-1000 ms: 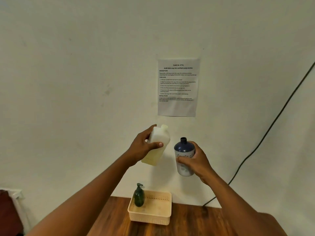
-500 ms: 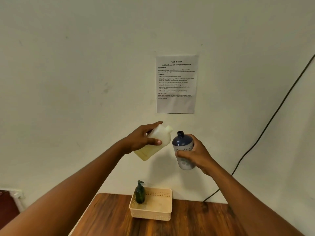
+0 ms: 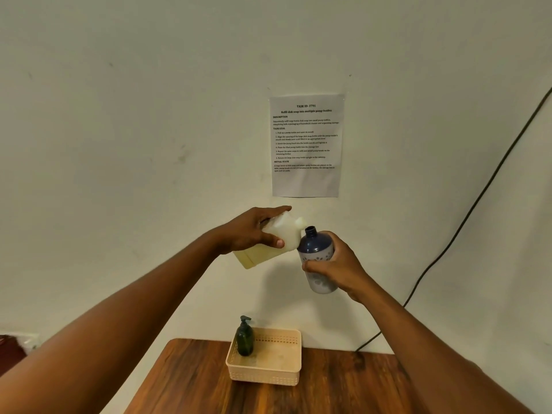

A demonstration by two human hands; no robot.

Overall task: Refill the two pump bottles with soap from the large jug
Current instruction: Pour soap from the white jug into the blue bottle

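My left hand (image 3: 254, 231) grips the translucent white jug (image 3: 268, 243) of yellowish soap, tipped to the right so its spout sits just beside the open neck of a blue-topped bottle (image 3: 316, 258). My right hand (image 3: 334, 270) holds that bottle by its pale patterned body, tilted slightly left, with no pump on it. Both are raised in the air in front of the wall. A dark green pump bottle (image 3: 245, 339) with its pump fitted stands upright in the left corner of a beige basket (image 3: 268, 375) on the wooden table (image 3: 328, 383).
A printed task sheet (image 3: 306, 144) is taped to the wall above my hands. A black cable (image 3: 466, 219) runs diagonally down the wall at the right to the table's back edge. A dark reddish object (image 3: 9, 351) shows at the far left edge.
My left hand has tipped the jug further over to the right, bringing its spout up to the blue bottle's neck. My right hand has leaned the bottle slightly left.
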